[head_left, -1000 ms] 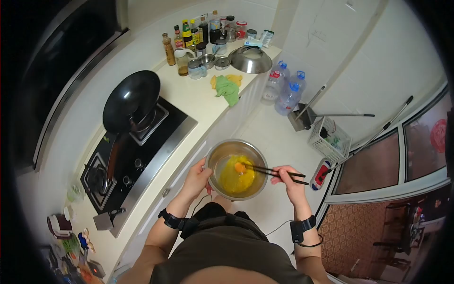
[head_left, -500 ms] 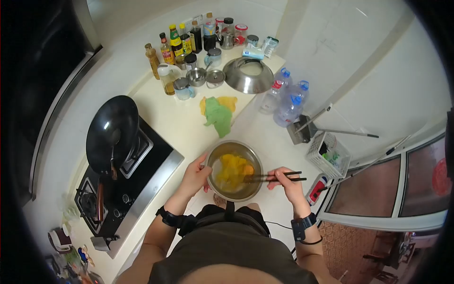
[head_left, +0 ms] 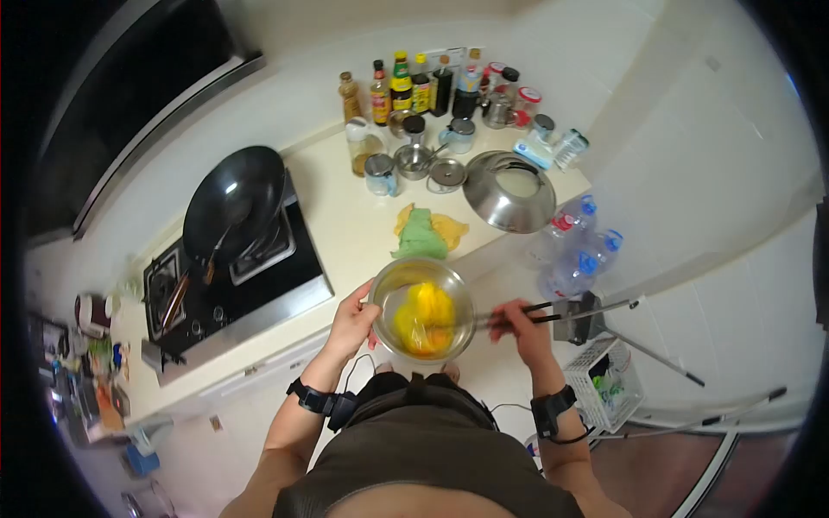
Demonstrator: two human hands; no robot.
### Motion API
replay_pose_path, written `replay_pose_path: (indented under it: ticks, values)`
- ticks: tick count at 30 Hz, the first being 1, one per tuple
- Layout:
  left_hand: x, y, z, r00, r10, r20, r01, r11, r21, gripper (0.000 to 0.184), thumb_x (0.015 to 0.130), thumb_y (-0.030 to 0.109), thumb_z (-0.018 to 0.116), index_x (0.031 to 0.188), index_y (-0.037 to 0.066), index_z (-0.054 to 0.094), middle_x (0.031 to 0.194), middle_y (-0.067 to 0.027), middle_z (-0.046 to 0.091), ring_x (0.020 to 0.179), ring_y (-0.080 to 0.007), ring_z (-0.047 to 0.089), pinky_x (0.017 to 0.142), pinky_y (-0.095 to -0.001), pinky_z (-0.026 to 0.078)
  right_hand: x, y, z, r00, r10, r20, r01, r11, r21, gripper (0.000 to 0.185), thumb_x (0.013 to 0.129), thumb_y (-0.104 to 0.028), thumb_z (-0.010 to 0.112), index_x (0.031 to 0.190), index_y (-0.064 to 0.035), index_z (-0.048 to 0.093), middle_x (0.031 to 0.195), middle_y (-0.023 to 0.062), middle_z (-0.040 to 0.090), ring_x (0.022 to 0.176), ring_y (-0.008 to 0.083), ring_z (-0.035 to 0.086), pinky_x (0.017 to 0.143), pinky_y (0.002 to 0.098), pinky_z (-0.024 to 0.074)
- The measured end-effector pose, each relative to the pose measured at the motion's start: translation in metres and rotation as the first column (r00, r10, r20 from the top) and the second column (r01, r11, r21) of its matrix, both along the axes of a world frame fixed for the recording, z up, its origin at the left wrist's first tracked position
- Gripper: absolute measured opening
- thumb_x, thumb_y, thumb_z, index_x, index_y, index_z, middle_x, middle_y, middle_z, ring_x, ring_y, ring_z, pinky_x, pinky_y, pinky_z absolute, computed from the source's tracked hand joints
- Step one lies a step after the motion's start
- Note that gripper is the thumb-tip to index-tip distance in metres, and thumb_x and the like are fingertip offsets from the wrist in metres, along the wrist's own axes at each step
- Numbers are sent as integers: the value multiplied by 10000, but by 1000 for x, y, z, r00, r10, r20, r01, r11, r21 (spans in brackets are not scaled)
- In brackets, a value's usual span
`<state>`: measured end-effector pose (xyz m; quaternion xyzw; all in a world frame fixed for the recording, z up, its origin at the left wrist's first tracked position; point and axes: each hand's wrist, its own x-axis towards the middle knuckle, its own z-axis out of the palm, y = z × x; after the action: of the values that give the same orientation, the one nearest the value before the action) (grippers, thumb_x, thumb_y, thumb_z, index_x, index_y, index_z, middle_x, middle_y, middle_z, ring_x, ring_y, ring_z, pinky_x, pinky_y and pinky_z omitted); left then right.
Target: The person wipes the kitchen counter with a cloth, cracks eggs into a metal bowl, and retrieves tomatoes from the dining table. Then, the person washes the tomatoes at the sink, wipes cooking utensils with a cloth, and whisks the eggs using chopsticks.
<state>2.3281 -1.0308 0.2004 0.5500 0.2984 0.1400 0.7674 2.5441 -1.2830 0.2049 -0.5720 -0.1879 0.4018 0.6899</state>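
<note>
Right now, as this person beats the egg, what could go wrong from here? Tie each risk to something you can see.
The bowl is off the counter, with only the left hand gripping its rim; a hard stir might tip it and spill egg on the floor.

The chopsticks in the right hand look blurred, probably moving fast, so egg could splash over the rim.

The green cloth lies near the counter's edge and may catch splashes.

Dk brown top, blk shorts prob, blk wristbands (head_left: pixel 318 400) w/ cables.
</note>
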Motion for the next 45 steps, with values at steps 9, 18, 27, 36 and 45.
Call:
replay_pose_path:
  ticks: [9,18,27,36,45]
  values:
    - [26,-47,-4,970,240,-35,-241,970,-33,554,871,-1,465,1421,5,402,655,-83,631,376,-115,515,317,-231,405,78,11,-6,965,206,160,-201,978,-48,279,985,-187,526,1012,71,630,875,146,667,683,190,647,635,301,549]
    - [40,-63,-4,967,246,-71,-249,968,-27,558,868,4,473,1422,6,406,649,-81,625,364,-111,498,310,-228,386,96,13,-8,956,294,19,-293,955,-34,298,989,-198,514,1023,75,629,891,160,675,668,187,641,629,299,546]
    - [47,-64,-8,952,302,-58,-302,953,9,577,867,3,466,1436,-16,376,637,-73,610,363,-108,482,312,-229,373,104,11,-28,971,227,75,-225,974,-38,314,983,-233,530,1003,64,628,850,156,665,652,192,642,595,296,539]
    - [43,-67,-12,951,297,-87,-299,954,-8,580,858,-5,466,1433,-13,386,629,-72,607,358,-105,466,313,-229,358,104,10,-23,957,284,62,-280,958,-64,306,978,-228,537,1019,63,623,828,145,655,656,185,639,602,299,535]
    - [33,-64,-5,946,307,-101,-308,951,-3,578,852,2,474,1423,-28,395,611,-71,603,361,-108,473,313,-228,354,92,26,-29,967,251,50,-249,968,-43,286,975,-223,541,969,55,610,830,148,653,640,190,633,604,304,535]
